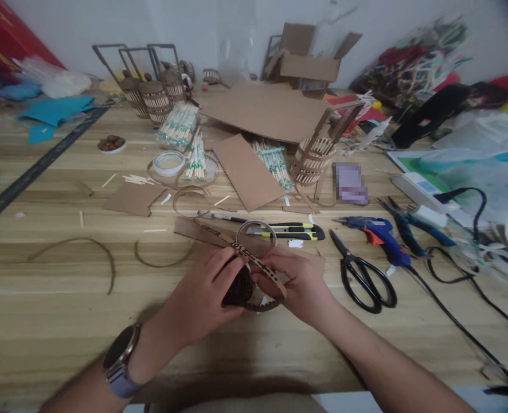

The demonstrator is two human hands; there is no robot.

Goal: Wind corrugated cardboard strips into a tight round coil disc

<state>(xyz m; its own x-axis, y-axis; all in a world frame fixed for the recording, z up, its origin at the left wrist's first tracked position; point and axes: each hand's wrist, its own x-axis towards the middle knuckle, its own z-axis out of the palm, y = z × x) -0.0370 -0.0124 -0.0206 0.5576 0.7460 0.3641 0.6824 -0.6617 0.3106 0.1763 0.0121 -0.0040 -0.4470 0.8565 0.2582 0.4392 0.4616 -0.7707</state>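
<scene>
My left hand (pixel 202 292), with a watch on its wrist, is closed round a dark brown coil of corrugated cardboard (pixel 240 288). From the coil a narrow cardboard strip (pixel 260 265) with dark marks loops out to the right. The fingers of my right hand (pixel 303 287) pinch this strip near its bend; its thumb is partly hidden. Just beyond my hands lie a yellow-and-black utility knife (pixel 299 231), a pen (pixel 223 217) and a ring-shaped band (pixel 256 223). Black-handled scissors (pixel 363 275) rest to the right of my right hand.
A blue glue gun (pixel 376 232) and pliers (pixel 417 226) lie at right among cables. Farther back stand a stick-covered bucket (pixel 314 160), several similar lidded buckets (pixel 155 100), packed sticks (pixel 179 126), tape (pixel 168 163), cardboard sheets (pixel 249 172) and an open box (pixel 308 67).
</scene>
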